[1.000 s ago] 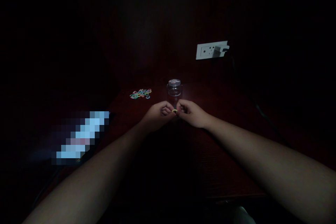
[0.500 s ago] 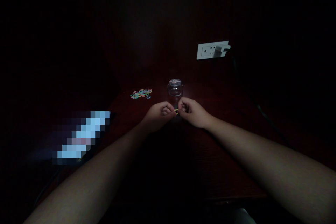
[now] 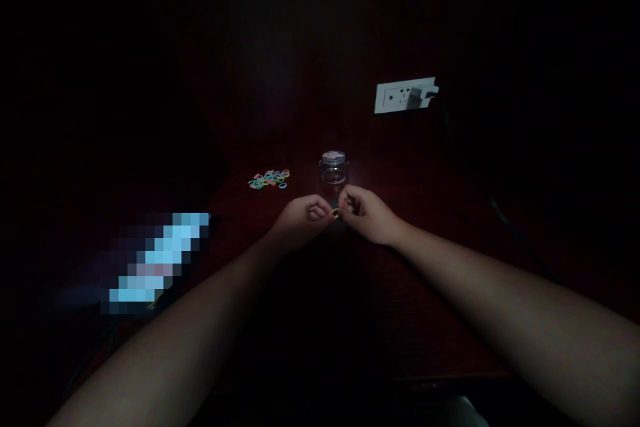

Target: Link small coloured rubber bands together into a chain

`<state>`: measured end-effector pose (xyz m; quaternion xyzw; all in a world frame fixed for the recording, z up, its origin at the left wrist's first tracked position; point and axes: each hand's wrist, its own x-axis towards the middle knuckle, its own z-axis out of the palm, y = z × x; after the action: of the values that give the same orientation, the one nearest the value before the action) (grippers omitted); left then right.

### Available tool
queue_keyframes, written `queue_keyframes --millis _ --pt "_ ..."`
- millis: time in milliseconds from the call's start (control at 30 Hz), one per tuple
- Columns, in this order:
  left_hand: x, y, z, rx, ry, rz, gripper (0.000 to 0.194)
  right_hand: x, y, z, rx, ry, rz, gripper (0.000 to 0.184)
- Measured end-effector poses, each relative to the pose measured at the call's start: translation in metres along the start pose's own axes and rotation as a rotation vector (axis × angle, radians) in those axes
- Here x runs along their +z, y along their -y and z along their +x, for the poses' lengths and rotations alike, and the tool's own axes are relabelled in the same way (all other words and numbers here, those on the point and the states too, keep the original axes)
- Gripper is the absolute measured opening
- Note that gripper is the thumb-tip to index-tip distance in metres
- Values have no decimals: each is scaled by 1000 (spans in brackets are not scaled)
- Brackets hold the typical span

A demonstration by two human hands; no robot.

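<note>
The left hand (image 3: 299,219) and right hand (image 3: 371,215) each have their grip pinching the small yellow band (image 3: 336,216); light, even tension should control it best. From them, the jar (image 3: 333,177) stands at 12 o'clock, loose bands (image 3: 269,179) at 10. The lid label (image 3: 333,155) is unreadable.

- Ahead and to your right, a white socket (image 3: 390,99) is set in the dark wall (image 3: 280,73).
- You see a white plug (image 3: 428,93) in the socket's right end.
- A dark cable (image 3: 503,215) runs down your right side; its upper part fades into shadow.
- To your left glows a bright blue screen (image 3: 173,247), pixelated, so you cannot read it.
- Below the screen, you can make out a thin dark cord (image 3: 80,370).
- Before you spreads the dark red table (image 3: 430,320).
- Past its near edge, you glimpse something pale (image 3: 465,411), too dim to identify.
</note>
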<state>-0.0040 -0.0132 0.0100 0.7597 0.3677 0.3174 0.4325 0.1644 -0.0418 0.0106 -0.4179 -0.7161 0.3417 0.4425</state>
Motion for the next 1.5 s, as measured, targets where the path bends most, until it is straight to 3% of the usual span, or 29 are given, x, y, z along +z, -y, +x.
queue_keyframes --millis 400,633,800,1000,1167,1367,1500 --pt "1 -3 -1 -59 24 3 20 -1 -7 1 21 43 -40 5" --pt "0 -3 -1 -30 29 65 17 -1 -4 2 -13 -50 -131 5" --pt "0 -3 -1 -18 41 58 16 -2 -3 1 -8 -26 -101 6" --pt "-1 -8 -2 3 31 55 10 -3 -1 1 -51 -131 -152 7" --pt "0 -7 -2 7 33 29 9 -3 1 0 -57 -72 -144 7" --pt "-1 -9 -2 31 56 40 6 -4 2 0 -65 -191 -201 7" --pt "-1 -8 -2 37 62 58 6 -4 1 0 -60 -112 -151 6"
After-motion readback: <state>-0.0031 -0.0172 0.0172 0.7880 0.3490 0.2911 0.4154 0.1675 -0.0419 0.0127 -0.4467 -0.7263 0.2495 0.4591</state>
